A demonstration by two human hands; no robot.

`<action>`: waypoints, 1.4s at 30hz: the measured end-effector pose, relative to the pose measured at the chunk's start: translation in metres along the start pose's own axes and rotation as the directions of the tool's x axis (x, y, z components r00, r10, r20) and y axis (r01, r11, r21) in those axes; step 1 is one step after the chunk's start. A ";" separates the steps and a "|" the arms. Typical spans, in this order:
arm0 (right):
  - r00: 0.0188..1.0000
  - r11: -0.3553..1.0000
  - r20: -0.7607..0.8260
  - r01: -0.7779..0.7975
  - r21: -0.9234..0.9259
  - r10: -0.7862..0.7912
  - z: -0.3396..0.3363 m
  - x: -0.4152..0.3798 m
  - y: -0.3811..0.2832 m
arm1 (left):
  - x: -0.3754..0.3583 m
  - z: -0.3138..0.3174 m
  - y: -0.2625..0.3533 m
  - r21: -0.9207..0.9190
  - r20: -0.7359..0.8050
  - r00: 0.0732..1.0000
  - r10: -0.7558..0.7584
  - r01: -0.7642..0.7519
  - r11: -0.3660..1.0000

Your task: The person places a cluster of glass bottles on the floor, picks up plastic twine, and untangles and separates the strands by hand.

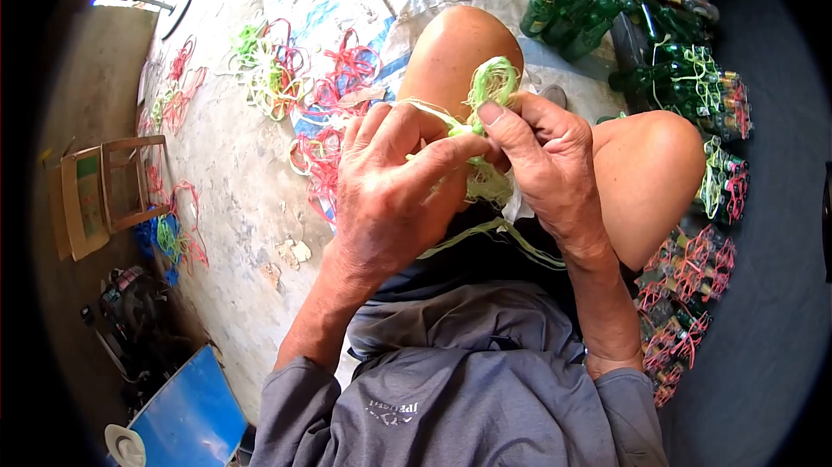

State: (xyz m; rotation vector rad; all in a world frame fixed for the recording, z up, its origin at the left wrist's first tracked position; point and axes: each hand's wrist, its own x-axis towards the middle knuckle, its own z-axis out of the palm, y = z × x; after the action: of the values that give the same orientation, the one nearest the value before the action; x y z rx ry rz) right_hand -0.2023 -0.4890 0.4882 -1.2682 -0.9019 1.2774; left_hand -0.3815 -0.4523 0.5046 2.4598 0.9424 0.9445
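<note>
Between my knees I hold a bundle of pale green plastic strips (496, 82), looped at the top and frayed below. My left hand (394, 177) has its thumb and fingers closed at the middle of the bundle, with a strand running over the index finger. On the other side, my right hand (548, 151) pinches the bundle, its thumb lying across the base of the loop. Both hands meet at what looks like a knot or wrap, partly hidden by the fingers. A loose green strand (485, 229) hangs below them across my dark shorts.
Green and pink strips (273, 68) lie scattered on the floor at left. Green glass bottles (576, 12) stand at upper right, and strip-wrapped bottles (685, 276) are stacked along the right. A wooden frame (134, 181) and a blue panel (191, 411) are at left.
</note>
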 end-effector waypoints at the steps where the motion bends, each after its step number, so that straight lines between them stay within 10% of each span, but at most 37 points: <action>1: 1.000 1.000 0.003 0.008 -0.011 -0.008 0.000 -0.001 0.001 | -0.002 0.001 -0.001 -0.017 -0.006 1.000 -0.002 0.002 1.000; 25: 0.998 0.998 -0.034 0.055 0.007 -0.054 -0.002 0.001 0.019 | -0.032 -0.003 -0.014 -0.580 -0.074 0.971 -0.228 0.144 0.802; 31: 0.938 0.955 -0.192 0.268 -0.126 -0.288 -0.006 -0.015 0.002 | -0.024 -0.002 -0.010 -0.606 -0.104 0.971 -0.218 0.112 0.788; 36: 0.865 0.766 0.256 0.500 -0.403 -0.431 -0.007 -0.033 -0.025 | -0.020 0.004 -0.005 -0.607 -0.110 0.969 -0.222 0.111 0.787; 42: 0.973 0.956 0.070 0.229 -0.186 -0.220 -0.001 -0.039 -0.008 | -0.017 0.002 0.003 -0.541 -0.101 0.933 -0.344 0.239 0.806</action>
State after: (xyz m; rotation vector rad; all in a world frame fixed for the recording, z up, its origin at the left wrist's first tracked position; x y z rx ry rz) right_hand -0.2051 -0.5258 0.5024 -1.2466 -1.1927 1.0646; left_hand -0.3884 -0.4660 0.4971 1.7317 0.9400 1.1609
